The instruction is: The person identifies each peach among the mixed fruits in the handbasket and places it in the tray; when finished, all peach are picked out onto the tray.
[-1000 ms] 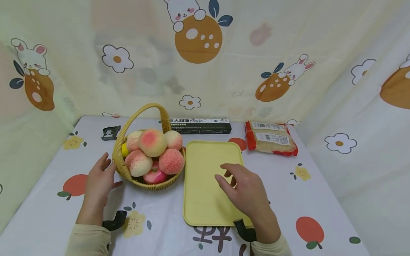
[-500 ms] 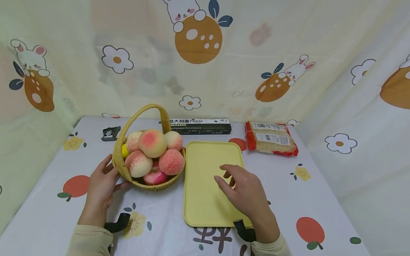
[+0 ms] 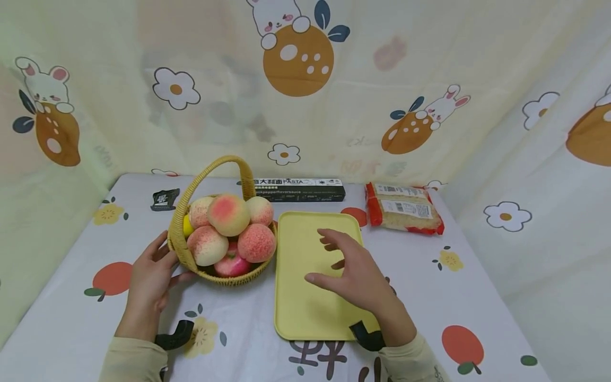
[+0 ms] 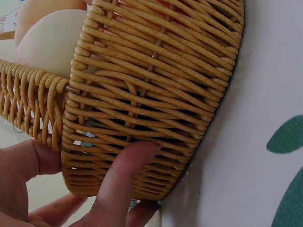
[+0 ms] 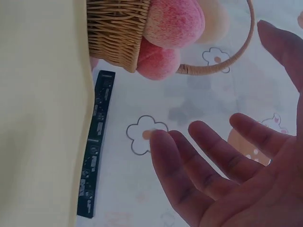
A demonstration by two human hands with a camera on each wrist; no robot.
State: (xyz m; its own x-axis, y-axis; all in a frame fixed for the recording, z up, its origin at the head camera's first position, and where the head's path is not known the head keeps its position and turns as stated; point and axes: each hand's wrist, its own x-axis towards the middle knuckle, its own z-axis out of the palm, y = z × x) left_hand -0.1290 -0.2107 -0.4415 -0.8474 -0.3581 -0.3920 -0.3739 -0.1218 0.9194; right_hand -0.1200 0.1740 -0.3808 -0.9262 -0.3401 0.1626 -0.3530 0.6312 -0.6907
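A wicker basket (image 3: 233, 281) with an arched handle stands left of centre, heaped with several peaches (image 3: 228, 215) and a pinker fruit (image 3: 232, 263). My left hand (image 3: 151, 276) holds the basket's left side. Close up in the left wrist view, its thumb (image 4: 125, 170) presses on the woven wall while other fingers reach round the far side. Over the yellow tray (image 3: 305, 318) hovers my right hand (image 3: 355, 270), thumb and fingers spread wide, holding nothing; the right wrist view shows its palm.
A black-and-white pasta box (image 3: 299, 190) lies behind the tray. To its right is a red-edged packet of noodles (image 3: 406, 208). A small black packet (image 3: 165, 199) lies behind the basket's left side. Printed curtains enclose the table.
My left hand has moved right onto the basket and now holds its side. My right hand has spread its thumb and fingers wider and shifted slightly left. The basket has stayed put.
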